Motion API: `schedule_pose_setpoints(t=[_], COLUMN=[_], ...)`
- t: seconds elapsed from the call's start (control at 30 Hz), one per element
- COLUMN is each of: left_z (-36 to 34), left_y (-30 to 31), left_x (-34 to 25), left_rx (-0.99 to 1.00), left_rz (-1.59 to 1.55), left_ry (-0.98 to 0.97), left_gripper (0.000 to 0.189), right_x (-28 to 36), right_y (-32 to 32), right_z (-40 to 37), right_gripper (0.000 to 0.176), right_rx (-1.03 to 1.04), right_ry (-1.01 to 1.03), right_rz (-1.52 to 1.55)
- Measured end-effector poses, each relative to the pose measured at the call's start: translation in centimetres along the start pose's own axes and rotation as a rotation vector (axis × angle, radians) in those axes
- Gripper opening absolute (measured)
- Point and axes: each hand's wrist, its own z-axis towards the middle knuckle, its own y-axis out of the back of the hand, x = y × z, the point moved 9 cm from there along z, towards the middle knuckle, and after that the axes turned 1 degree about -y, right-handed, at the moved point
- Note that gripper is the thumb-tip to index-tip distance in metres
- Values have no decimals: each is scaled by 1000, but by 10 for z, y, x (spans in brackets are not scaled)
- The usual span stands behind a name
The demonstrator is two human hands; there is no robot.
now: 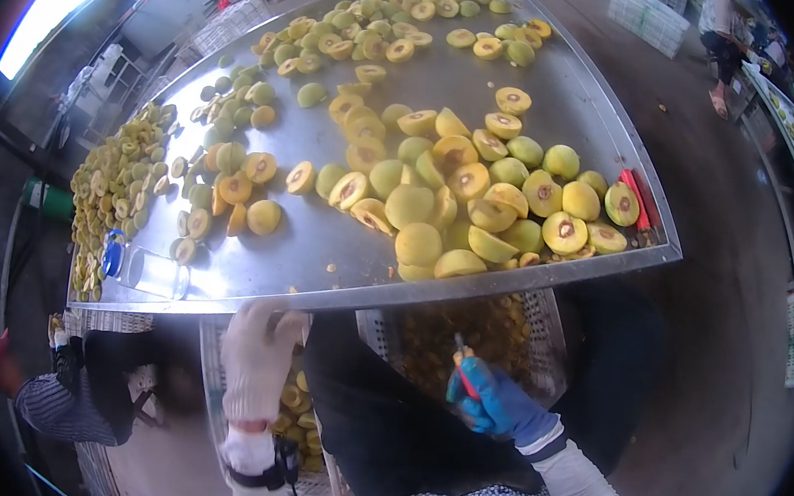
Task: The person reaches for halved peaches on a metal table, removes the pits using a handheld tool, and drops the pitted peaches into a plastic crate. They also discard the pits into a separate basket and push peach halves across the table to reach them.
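My left hand [260, 359], in a pale knit glove, is at the near edge of the metal table [310, 273], above a crate of fruit halves [291, 418]. Its fingers are bent and blurred; whether they hold anything is not visible. In a blue glove, my right hand [495, 398] is closed around a small red-handled tool [467, 379] with a thin dark tip pointing up. That hand is over a white crate [553, 351] containing brownish scraps. Halved yellow-green peaches [410, 207], many with brown centres showing, are heaped on the table just beyond my hands.
A clear jar [151, 272] with a blue lid lies on its side near the table's left corner. A red object [635, 198] rests against the right rim. One person [72, 399] sits at the left; another [722, 50] stands at the far right by a second table.
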Motion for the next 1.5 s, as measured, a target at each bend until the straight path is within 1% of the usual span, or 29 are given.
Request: schedule_pose_setpoints(t=[0.03, 0.1, 0.13, 0.17, 0.23, 0.3, 0.37, 0.4, 0.47, 0.5, 0.53, 0.57, 0.6, 0.63, 0.67, 0.7, 0.73, 0.8, 0.83, 0.87, 0.9, 0.97, 1.0, 1.03, 1.1, 1.2, 1.27, 1.43, 1.5], left_z=[21, 64, 85, 102, 129, 133, 128, 118, 88, 67, 44, 26, 15, 4, -8, -16, -21, -27, -28, -30, -31, -30, -31, -32, -33, -33, -32, -34, -34], left_y=[-2, -25, -37, -50, -93, -109, -103, -99, -74, -66, -55, -50, -62, -64, -72, -80, -81, -88, -91, -85, -92, -103, -105, -109, -115, -112, -115, -119, -117], left_x=[-18, -53, -76, -94, -80, -77, -67, -65, -27, -32, -46, -51, -44, -45, -50, -58, -67, -72, -76, -83, -84, -84, -84, -83, -77, -79, -79, -77, -78], left_rx=[7, 28, 69, 114, 161, 215, 212, 209, 124, 124, 71, 10, 61, 59, 88, 116, 71, 91, 109, 119, 119, 65, 23, 26, -13, -51, -66, -101, -79], left_rz=[-89, -139, -43, 52, 101, 153, 117, 118, -351, -343, -637, -934, -977, -980, -1141, -1304, -1372, -1398, -1414, -1407, -1411, -1505, -1480, -1481, -1407, -1384, -1357, -1345, -1338], left_ry=[59, -180, -273, -366, -416, -466, -359, -356, 117, 131, 164, 191, 210, 215, 262, 304, 301, 295, 288, 350, 351, 358, 383, 383, 378, 371, 385, 417, 374], left_gripper=[36, 48, 49, 50, 50, 49, 40, 40, 40, 40, 41, 43, 46, 46, 45, 43, 39, 38, 37, 29, 29, 22, 17, 17, 25, 30, 32, 34, 32], right_x=[2, 7, 9, 2, -12, -10, -7, 2, 18, 32, 42, 45, 59, 72, 75, 73, 72, 64, 63, 64, 61, 73, 72, 69, 66, 60, 69, 66, 65], right_y=[-5, -6, -6, -1, 9, 10, 9, 7, -5, -20, -33, -43, -56, -65, -68, -70, -70, -66, -63, -60, -59, -58, -57, -55, -51, -50, -53, -54, -52], right_z=[2, 6, 3, 4, 8, 4, -3, -6, -7, -6, -4, 2, 5, 5, 8, 9, 12, 19, 21, 20, 19, 4, 4, 8, 10, 15, 8, 10, 9], right_gripper=[53, 52, 54, 54, 58, 57, 56, 55, 53, 44, 36, 36, 31, 27, 29, 29, 31, 32, 33, 33, 33, 32, 32, 31, 30, 30, 30, 32, 32], right_rx=[9, -59, -136, -138, -71, -99, -122, -124, -110, -63, -19, -14, 16, 42, 26, 21, -25, -78, -98, -116, -119, -340, -342, -321, -300, -276, -359, -294, -285], right_ry=[5, 69, 76, 83, 84, 95, 101, 115, 116, 147, 179, 172, 292, 411, 396, 395, 395, 391, 459, 526, 525, 672, 671, 648, 621, 545, 745, 724, 730], right_rz=[-6, -270, -275, -275, -271, -254, -240, -220, -200, -151, -103, -107, -125, -141, -228, -233, -275, -323, -293, -260, -264, -614, -615, -566, -517, -593, -710, -620, -602])
